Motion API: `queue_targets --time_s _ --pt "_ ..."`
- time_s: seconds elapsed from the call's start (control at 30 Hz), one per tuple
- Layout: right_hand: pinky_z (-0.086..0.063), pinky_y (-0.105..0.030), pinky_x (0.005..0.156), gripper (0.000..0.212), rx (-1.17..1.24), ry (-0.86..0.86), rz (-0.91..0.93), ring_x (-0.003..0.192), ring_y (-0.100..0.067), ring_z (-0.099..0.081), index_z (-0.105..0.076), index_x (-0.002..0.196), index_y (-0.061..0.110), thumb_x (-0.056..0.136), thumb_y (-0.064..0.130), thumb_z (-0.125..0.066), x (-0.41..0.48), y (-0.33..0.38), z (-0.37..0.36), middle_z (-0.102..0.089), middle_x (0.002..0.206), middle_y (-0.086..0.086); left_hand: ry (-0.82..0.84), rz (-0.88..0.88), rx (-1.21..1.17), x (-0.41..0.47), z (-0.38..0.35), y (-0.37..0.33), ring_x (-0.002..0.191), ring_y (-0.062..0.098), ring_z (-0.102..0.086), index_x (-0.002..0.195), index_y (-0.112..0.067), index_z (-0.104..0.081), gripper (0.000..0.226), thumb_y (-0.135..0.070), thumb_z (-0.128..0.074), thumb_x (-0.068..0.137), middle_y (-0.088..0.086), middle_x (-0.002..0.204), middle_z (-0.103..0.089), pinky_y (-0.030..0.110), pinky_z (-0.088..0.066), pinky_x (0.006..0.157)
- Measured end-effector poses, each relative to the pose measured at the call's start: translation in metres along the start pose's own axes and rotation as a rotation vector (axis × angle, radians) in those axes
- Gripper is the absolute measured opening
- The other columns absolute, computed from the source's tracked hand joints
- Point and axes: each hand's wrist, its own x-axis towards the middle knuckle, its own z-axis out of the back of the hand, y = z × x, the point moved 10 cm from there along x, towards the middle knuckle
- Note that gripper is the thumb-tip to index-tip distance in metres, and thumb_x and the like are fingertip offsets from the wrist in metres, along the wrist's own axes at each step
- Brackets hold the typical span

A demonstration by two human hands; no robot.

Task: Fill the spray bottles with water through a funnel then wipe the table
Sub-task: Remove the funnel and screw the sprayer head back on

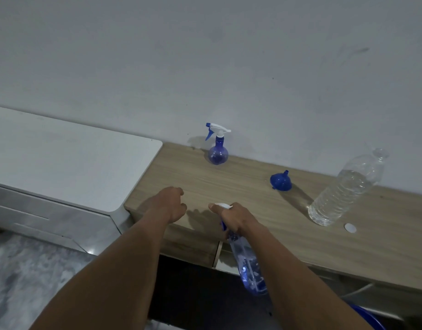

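My right hand [236,219] grips the neck and white trigger head of a blue spray bottle [249,265], held tilted over the front edge of the wooden table [253,210], its body toward me. Water shows inside it. My left hand [170,203] hovers just left of it over the table, fingers loosely curled, holding nothing. A second blue spray bottle [218,148] stands upright at the back by the wall. A blue funnel [281,181] lies mouth-down on the table. A clear water bottle [345,189], partly full and uncapped, stands at the right.
A small white cap [350,227] lies near the water bottle's base. A white cabinet [62,167] adjoins the table's left end. A grey wall runs behind. A blue object [369,317] sits low at the bottom right, under the table.
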Motion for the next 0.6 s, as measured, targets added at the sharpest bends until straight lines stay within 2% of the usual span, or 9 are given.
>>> queue_targets --time_s 0.07,0.1,0.23,0.33,0.43,0.5,0.6 --pt "-0.058 -0.038 0.073 0.075 -0.002 -0.006 0.001 0.069 -0.026 -0.074 -0.063 0.101 0.010 0.070 0.079 -0.058 0.000 -0.002 0.001 -0.074 0.081 -0.007 -0.004 -0.005 -0.006 0.001 0.000 -0.002 0.130 0.028 -0.051 0.144 -0.016 -0.049 0.056 -0.032 -0.061 0.092 0.009 0.145 -0.051 0.041 -0.045 0.106" --pt "-0.059 -0.039 0.074 0.074 -0.003 -0.018 0.005 0.066 -0.025 -0.074 -0.065 0.101 0.011 0.070 0.077 -0.058 0.000 -0.002 0.003 -0.073 0.079 -0.007 -0.006 -0.009 -0.009 0.002 -0.001 -0.003 0.130 0.028 -0.051 0.144 -0.015 -0.049 0.055 -0.031 -0.061 0.093 0.010 0.145 -0.051 0.041 -0.045 0.106" --pt "-0.059 -0.045 0.078 0.029 -0.025 -0.150 0.121 0.066 -0.025 -0.071 -0.059 0.095 0.022 0.084 0.049 -0.058 -0.002 0.008 0.027 -0.069 0.081 -0.004 -0.025 -0.037 -0.015 0.007 0.001 -0.011 0.128 0.027 -0.053 0.143 -0.016 -0.050 0.055 -0.031 -0.061 0.092 0.009 0.143 -0.053 0.042 -0.046 0.105" --pt "-0.058 -0.050 0.077 0.024 0.015 -0.244 0.198 0.071 -0.030 -0.070 -0.045 0.093 0.024 0.081 0.042 -0.054 -0.004 0.016 0.051 -0.066 0.085 -0.004 -0.045 -0.049 -0.061 0.014 0.004 -0.021 0.128 0.026 -0.052 0.142 -0.017 -0.051 0.053 -0.031 -0.061 0.092 0.008 0.142 -0.054 0.041 -0.045 0.105" --pt "-0.057 -0.052 0.077 0.022 0.088 -0.331 0.247 0.076 -0.032 -0.069 -0.040 0.089 0.026 0.077 0.041 -0.053 -0.003 0.024 0.077 -0.065 0.087 -0.004 -0.060 -0.079 -0.096 0.020 0.007 -0.039 0.128 0.026 -0.052 0.140 -0.016 -0.053 0.053 -0.030 -0.063 0.091 0.008 0.141 -0.054 0.039 -0.044 0.105" --pt "-0.057 -0.051 0.076 0.020 0.158 -0.365 0.275 0.078 -0.031 -0.070 -0.042 0.090 0.025 0.079 0.036 -0.055 -0.003 0.028 0.091 -0.066 0.088 -0.004 -0.055 -0.099 -0.138 0.022 0.006 -0.053 0.124 0.025 -0.054 0.137 -0.017 -0.057 0.052 -0.029 -0.066 0.087 0.006 0.136 -0.058 0.037 -0.045 0.103" --pt "-0.049 -0.036 0.066 0.019 0.242 -0.407 0.323 0.075 -0.025 -0.064 -0.045 0.090 0.019 0.084 0.020 -0.063 -0.002 0.028 0.110 -0.065 0.084 -0.003 0.024 -0.121 -0.309 0.023 -0.006 -0.076 0.111 0.020 -0.062 0.126 -0.026 -0.063 0.059 -0.032 -0.073 0.068 -0.003 0.124 -0.064 0.038 -0.052 0.095"
